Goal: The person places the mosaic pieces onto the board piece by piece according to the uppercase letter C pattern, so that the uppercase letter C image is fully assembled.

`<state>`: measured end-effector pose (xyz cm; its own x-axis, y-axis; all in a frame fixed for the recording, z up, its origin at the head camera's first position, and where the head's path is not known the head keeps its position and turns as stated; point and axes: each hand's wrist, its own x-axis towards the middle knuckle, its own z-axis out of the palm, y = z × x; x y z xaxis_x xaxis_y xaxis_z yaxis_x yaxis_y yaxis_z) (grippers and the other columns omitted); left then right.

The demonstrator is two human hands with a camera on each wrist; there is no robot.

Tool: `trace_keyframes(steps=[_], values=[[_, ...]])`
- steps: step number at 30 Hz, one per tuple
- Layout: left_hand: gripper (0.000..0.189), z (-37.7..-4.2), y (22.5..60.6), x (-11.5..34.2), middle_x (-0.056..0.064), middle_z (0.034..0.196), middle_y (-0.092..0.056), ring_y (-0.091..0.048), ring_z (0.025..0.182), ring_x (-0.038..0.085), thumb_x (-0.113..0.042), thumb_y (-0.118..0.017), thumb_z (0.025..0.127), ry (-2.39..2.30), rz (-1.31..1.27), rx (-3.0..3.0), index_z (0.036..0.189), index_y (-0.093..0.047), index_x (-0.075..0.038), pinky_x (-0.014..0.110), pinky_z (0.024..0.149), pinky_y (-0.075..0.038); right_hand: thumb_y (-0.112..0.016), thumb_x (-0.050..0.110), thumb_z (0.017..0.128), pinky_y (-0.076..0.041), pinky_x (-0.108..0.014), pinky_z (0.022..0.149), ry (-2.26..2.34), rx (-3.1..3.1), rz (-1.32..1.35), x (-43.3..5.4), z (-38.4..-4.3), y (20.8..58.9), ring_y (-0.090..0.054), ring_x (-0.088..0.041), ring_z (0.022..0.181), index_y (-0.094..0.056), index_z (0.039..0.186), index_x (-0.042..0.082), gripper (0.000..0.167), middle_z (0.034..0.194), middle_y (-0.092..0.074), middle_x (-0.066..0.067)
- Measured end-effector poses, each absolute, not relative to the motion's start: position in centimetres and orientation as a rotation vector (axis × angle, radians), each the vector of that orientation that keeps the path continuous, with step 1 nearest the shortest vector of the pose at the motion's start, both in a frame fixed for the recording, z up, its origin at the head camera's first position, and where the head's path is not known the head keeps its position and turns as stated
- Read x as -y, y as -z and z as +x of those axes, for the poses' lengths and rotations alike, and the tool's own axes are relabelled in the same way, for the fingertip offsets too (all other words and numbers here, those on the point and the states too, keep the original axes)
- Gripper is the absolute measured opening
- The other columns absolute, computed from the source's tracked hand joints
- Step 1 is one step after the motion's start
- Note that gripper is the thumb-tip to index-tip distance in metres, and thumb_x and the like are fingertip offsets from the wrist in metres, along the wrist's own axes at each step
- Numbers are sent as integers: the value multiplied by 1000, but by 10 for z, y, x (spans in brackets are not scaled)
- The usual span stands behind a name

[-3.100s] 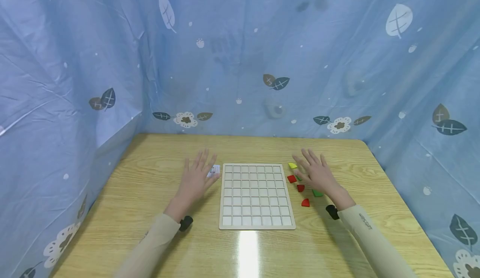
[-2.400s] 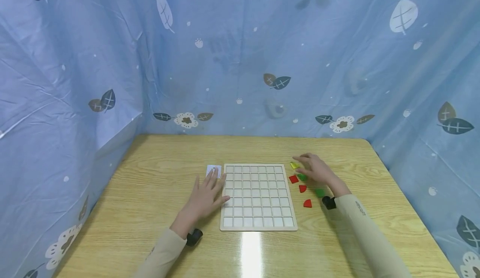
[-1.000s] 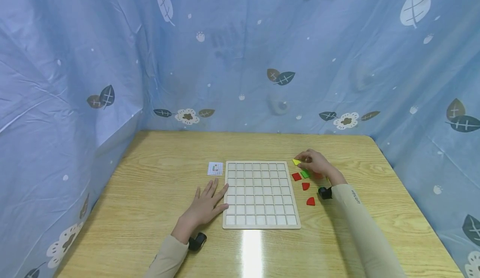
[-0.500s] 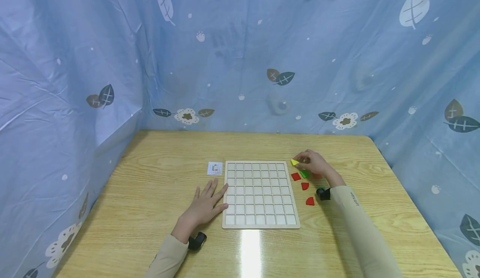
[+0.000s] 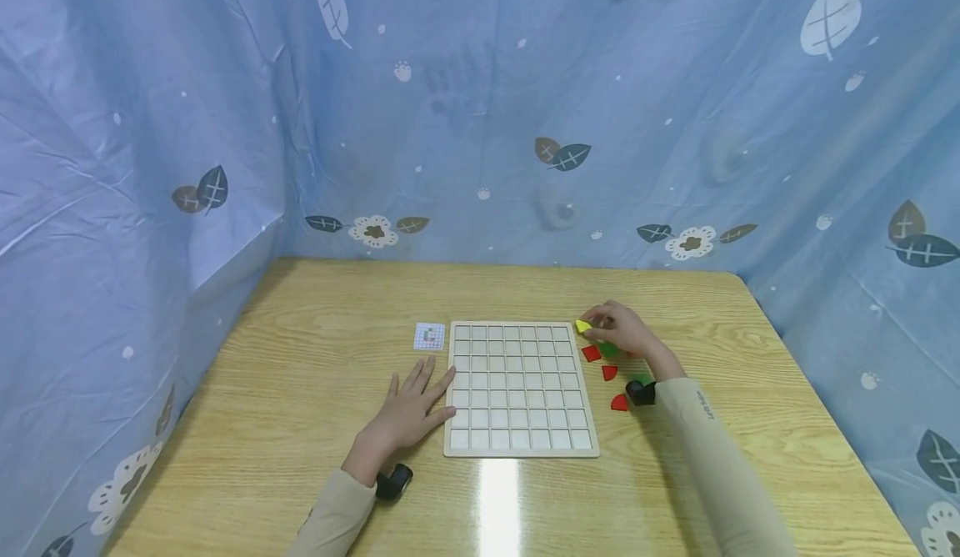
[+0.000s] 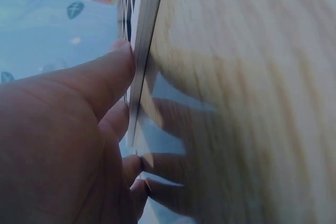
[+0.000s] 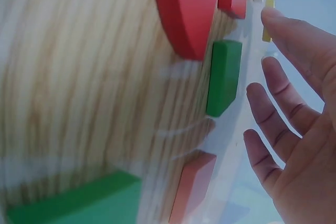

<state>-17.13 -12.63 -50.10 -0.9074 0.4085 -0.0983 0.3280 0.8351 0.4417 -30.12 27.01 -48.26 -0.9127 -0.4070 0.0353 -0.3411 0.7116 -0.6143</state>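
Observation:
A small yellow tile point(image 5: 582, 326) is pinched between the thumb and fingers of my right hand point(image 5: 624, 328), raised slightly beside the upper right corner of a pale gridded board point(image 5: 522, 454). In the right wrist view the yellow tile point(image 7: 268, 31) shows edge-on at the thumb tip, with the other fingers loosely bent. My left hand point(image 5: 403, 417) lies spread at the board's left side, thumb and index fingertips touching its edge. The left wrist view shows the thumb point(image 6: 100, 80) against that board edge point(image 6: 144, 40).
Red tiles point(image 5: 610, 373), some quarter-round, lie right of the board. A green tile point(image 7: 224, 80), a salmon tile point(image 7: 194, 187) and another green tile point(image 7: 89, 203) lie under the right hand. A small printed grid card point(image 5: 429, 337) lies left of the board. Blue curtains surround the table point(image 5: 337, 290).
My right hand has come down over the tiles, pinched the yellow tile and drawn it left toward the board. My left hand has moved down and right to the board's edge, then stayed still.

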Motion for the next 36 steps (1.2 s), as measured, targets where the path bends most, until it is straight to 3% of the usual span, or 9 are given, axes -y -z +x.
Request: trace_keyframes(steps=[13, 36], values=[[60, -172, 503, 127, 17, 155, -10, -6, 142, 35, -45, -44, 95, -636, 574, -2829, 147, -27, -21, 64, 108, -2, -66, 13, 86, -47, -35, 68, 1051, -2760, -715, -248, -296, 478, -54, -21, 79, -64, 110, 3, 26, 94, -58, -13], [61, -174, 504, 126, 16, 155, -9, -5, 142, 34, -47, -44, 95, -656, 570, -2827, 147, -26, -22, 64, 108, -1, -67, 16, 85, -43, -31, 64, 1061, -2766, -699, -217, -284, 482, -51, -17, 75, -65, 109, 6, 26, 90, -56, -8]])
